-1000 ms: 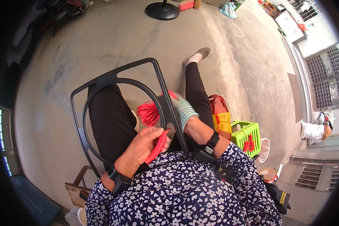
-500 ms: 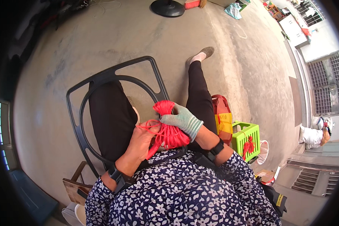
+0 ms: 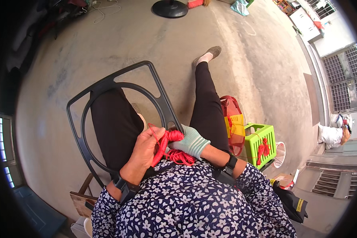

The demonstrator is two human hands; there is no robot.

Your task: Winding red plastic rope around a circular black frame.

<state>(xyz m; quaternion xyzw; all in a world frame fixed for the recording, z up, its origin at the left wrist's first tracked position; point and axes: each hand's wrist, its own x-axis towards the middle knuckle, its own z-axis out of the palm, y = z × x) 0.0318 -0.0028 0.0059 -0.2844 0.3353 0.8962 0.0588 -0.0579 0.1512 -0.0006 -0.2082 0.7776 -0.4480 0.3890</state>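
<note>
A bundle of red cord lies in my lap, gathered between my two hands. My bare left hand pinches a strand of it between thumb and fingers, with a thin loop standing up above the fingertips. In a striped pale green glove, my right hand is wrapped round the bundle from the other side; its fingertips are partly hidden behind the cord. Beneath the hands, a black frame with a round opening rests over my left leg.
To the right stand a green plastic basket with red cord hanging on its side and a red and yellow bag. A wooden stool is at the lower left. A black round base stands on the far floor.
The upright, spread bundle has been lowered and bunched closer to my lap. My left hand now pinches a strand beside it, and my gloved hand has moved slightly down.
</note>
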